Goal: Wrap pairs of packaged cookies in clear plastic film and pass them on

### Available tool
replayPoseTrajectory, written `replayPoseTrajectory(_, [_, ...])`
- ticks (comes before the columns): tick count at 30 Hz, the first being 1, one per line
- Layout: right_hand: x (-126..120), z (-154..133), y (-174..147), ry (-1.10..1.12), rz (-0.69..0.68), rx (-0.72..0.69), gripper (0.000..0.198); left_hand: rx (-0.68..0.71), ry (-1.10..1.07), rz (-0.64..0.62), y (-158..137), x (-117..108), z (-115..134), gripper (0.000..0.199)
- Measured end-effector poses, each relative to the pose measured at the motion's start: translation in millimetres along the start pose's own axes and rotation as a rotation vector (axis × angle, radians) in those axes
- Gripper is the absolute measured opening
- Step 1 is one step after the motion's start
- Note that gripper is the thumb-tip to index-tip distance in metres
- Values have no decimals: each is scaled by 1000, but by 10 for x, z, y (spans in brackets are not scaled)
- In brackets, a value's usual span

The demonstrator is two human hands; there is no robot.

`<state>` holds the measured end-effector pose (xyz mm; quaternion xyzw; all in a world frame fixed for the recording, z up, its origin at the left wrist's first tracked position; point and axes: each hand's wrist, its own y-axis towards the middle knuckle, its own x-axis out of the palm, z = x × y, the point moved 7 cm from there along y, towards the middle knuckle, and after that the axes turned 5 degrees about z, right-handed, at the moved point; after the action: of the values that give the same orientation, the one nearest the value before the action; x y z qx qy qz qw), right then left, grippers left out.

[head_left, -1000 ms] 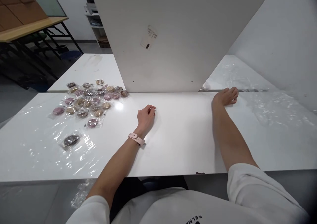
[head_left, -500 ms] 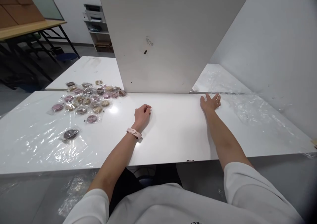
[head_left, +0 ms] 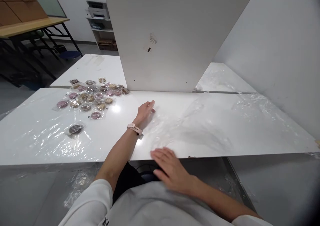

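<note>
My left hand [head_left: 145, 113], with a pink band [head_left: 134, 129] on the wrist, rests on the white table [head_left: 120, 146] near its middle. Its fingers point forward, slightly bent and apart, beside the left edge of a clear plastic film [head_left: 185, 129]. Over the table's front edge lies my right hand [head_left: 171, 169], slightly blurred. Its fingers are stretched out and the thumb stands apart; the fingertips touch or hover just above the film's near left corner. I cannot make out anything gripped in either hand.
Several individually wrapped round pieces [head_left: 91, 96] in brown, pink and cream lie at the left, with one dark piece [head_left: 75, 129] nearer me. An upright white panel [head_left: 165, 46] stands at the table's back edge. A wall [head_left: 282, 53] rises on the right.
My right hand has swept from the far right of the table to the front edge near the middle. The clear film now spreads leftward over the table's middle. The left hand stays nearly in place.
</note>
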<state>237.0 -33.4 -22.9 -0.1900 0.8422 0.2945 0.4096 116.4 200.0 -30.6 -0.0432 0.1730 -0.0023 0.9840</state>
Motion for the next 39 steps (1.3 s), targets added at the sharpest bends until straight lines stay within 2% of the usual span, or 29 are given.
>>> replayPoseTrajectory(2, [-17, -426, 23, 131, -78, -59, 52, -97, -105, -119, -125, -52, 32, 64])
replayPoseTrajectory(4, [-223, -584, 91, 239, -34, -97, 38, -163, -181, -219, -278, -172, 52, 77])
replayPoseTrajectory(6, [-502, -487, 137, 325, 130, -62, 26, -173, -211, -247, -431, -388, 53, 82])
replayPoseTrajectory(8, [-733, -223, 104, 322, 354, 67, 21, -153, -199, -218, -589, -651, 28, 83])
replayPoseTrajectory(10, [-837, 36, 0, 226, 527, 207, 19, -129, -170, -178, -760, -879, -8, 82])
replayPoseTrajectory(12, [-808, 196, -96, 115, 586, 283, 18, -83, -147, -157, -923, -1009, -22, 78])
replayPoseTrajectory(16, [-600, 358, -191, -74, 513, 244, 26, 8, 2, -120, -1048, -1016, -77, 65])
replayPoseTrajectory(17, [-550, 434, -210, -131, 466, 243, 31, 10, 62, -49, -1009, -1045, -116, 56])
replayPoseTrajectory(20, [-473, 847, -290, -273, 293, 341, 41, -12, 221, 299, -805, -1332, -229, 35])
replayPoseTrajectory(22, [-495, 1195, -343, -338, 180, 425, 46, -7, 336, 476, -666, -1583, -260, 34])
replayPoseTrajectory(25, [-586, 1661, -337, -423, 29, 480, 51, 7, 612, 599, -505, -1907, -288, 45])
replayPoseTrajectory(28, [-731, 2034, -228, -486, -24, 492, 57, -90, 857, 553, -437, -2041, -473, 64])
replayPoseTrajectory(31, [-834, 2307, -89, -495, -39, 481, 60, -171, 927, 399, -468, -1940, -724, 73])
replayPoseTrajectory(35, [-883, 2456, 24, -465, -28, 455, 60, -32, 936, 248, -495, -1647, -761, 65])
replayPoseTrajectory(39, [-917, 2423, 25, -423, 32, 465, 58, 78, 929, 354, -344, -1595, -598, 64])
